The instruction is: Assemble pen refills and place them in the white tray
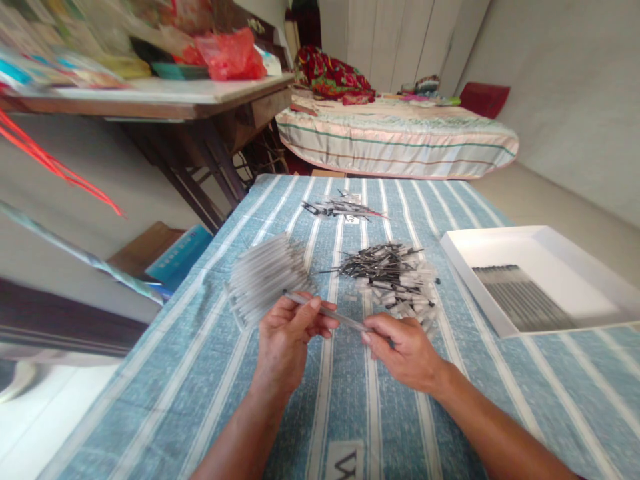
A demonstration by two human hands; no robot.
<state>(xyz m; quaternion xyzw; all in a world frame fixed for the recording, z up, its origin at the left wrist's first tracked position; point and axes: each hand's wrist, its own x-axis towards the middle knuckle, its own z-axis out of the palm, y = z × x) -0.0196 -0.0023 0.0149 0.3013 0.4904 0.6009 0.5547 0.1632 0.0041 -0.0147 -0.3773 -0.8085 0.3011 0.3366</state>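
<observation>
One pen [353,323] pinched by left hand [286,328] and right hand [407,350], parts [387,267] beyond fingertips, probably mid-fitting, so steady alignment next.

The right hand [406,350] hides 1 end of the slim grey translucent plastic tube [350,322]. The left hand [284,333] covers a near corner of the blurred stack of pale translucent tubes [265,270]. Individual pieces in the black-and-clear plastic heap [385,267] are too small to tell. The right edge crops the shallow white open box [555,257]; the bottom edge cuts off 2 bare forearms [247,423] and black printed lettering [346,463].
</observation>
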